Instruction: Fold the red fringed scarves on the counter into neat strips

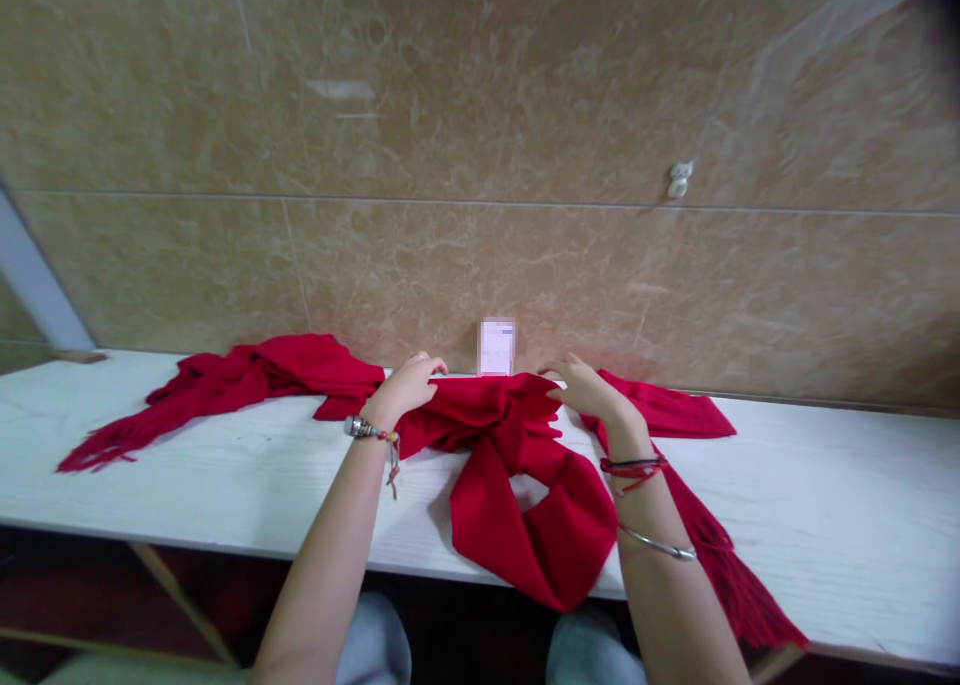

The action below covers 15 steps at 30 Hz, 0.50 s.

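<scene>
A red scarf (pixel 540 555) lies across the white tabletop, wound into a loop whose lower part hangs over the front edge. Its gathered middle (pixel 480 405) spreads between my two hands. My left hand (pixel 409 385) is at the left end of this gathered part, fingers bent around its upper edge. At the opposite end, my right hand (pixel 589 385) has thumb and fingers at the cloth's edge, seemingly pinching it. The exact grip of both is partly hidden. More red cloth (pixel 277 370) with a fringed end stretches left, and a fringed end (pixel 735 575) trails down beside my right forearm.
A small pale card-like item (pixel 497 347), blurred out, stands against the brown marbled wall (pixel 480 115) behind the scarf. A small white fitting (pixel 679 179) is on the wall. The narrow white tabletop (pixel 840 515) has open shelving below it. My knees are under the front edge.
</scene>
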Motion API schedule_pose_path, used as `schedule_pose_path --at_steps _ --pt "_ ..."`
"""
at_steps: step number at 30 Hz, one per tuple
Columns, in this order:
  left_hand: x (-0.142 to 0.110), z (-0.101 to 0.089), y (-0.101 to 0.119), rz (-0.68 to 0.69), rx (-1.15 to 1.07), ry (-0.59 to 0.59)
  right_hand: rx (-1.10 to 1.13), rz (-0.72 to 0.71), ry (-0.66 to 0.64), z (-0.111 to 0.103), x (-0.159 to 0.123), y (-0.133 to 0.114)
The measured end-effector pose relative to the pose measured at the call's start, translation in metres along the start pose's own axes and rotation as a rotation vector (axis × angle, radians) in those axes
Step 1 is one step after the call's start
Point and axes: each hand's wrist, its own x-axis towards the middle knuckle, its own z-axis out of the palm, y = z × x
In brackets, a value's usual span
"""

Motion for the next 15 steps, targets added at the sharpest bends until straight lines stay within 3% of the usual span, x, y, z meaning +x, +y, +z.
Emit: schedule_pose_path --at_steps 4,8,11,15 --pt "0.006 0.007 0.026 0.275 -0.091 -0.175 0.066 -0.144 -0.030 -0.006 0.001 -0.023" --pt "0.013 0.029 0.034 0.245 -0.027 -0.252 -0.006 -0.092 -0.121 0.004 0.005 -0.046" --pt "0.015 0.034 0.033 0.245 -0.022 -0.180 -0.036 -0.061 -0.153 0.013 0.011 -0.050" --pt "0.013 0.021 0.025 0.203 -0.031 0.036 -0.013 -0.017 -0.011 0.010 0.014 -0.031"
